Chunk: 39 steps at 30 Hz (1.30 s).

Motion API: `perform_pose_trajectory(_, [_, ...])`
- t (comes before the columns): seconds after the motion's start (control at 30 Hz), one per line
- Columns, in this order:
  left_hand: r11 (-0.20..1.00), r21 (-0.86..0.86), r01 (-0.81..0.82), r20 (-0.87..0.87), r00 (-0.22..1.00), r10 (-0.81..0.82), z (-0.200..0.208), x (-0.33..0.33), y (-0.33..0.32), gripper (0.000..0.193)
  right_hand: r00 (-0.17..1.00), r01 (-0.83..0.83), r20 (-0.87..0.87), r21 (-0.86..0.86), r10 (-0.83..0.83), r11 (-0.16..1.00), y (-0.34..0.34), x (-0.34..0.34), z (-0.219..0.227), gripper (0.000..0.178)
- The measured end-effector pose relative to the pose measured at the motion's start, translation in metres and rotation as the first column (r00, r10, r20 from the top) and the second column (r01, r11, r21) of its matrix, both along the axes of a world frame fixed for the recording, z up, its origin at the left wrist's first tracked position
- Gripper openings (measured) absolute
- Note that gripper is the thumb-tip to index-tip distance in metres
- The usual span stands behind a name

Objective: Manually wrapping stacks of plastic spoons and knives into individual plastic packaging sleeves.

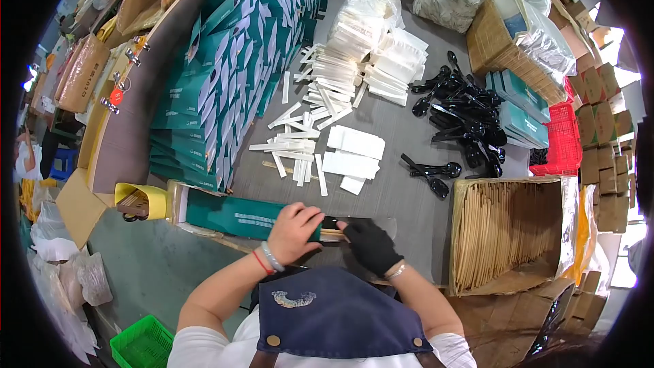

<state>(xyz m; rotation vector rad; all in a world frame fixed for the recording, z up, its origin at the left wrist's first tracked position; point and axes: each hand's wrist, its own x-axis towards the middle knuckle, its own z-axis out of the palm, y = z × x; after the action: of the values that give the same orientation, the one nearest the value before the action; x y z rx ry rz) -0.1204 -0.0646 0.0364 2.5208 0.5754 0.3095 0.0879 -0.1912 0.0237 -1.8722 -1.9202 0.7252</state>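
A long green paper sleeve (pixel 225 215) lies along the table's near edge. My left hand (pixel 293 235), bare, grips its right end with the fingers bent over the top. From that end stick out pale wooden chopsticks (pixel 331 235) and a short black piece, perhaps cutlery. My right hand (pixel 371 249), in a black glove with bare fingertips, is closed at the chopsticks' ends; its palm side is hidden. Beyond my hands lie flat white packets (pixel 353 153) and loose narrow white paper strips (pixel 294 153). Black plastic spoons (pixel 470 119) are heaped to the right.
Many green printed sleeves (pixel 211 88) stand stacked at the left. Bundled white packets (pixel 361 48) lie at the back. A carton of chopsticks (pixel 501 238) is at the right, a red crate (pixel 564 136) behind it. A yellow container (pixel 141 202) stands left; a green basket (pixel 142 344) is below.
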Motion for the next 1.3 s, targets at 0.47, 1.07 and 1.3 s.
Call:
perform_pose_trajectory(0.47, [0.972, 0.183, 0.145, -0.050, 0.989, -0.138, 0.001, 0.024, 0.009, 0.050, 0.911, 0.344, -0.272, 0.093, -0.309, 0.934, 0.006, -0.012, 0.009, 0.049])
perform_pose_trajectory(1.07, [0.791, 0.355, -0.499, 0.290, 0.863, 0.414, 0.140, -0.048, 0.219, 0.051, 0.923, 0.329, 0.059, 0.394, -0.381, 0.858, 0.014, 0.034, 0.078, 0.064])
perform_pose_trajectory(1.3, [0.639, -0.055, -0.767, 0.224, 0.614, 0.757, 0.084, -0.061, 0.265, 0.075, 0.907, 0.377, 0.050, 0.342, -0.417, 0.861, 0.000, 0.037, 0.068, 0.061])
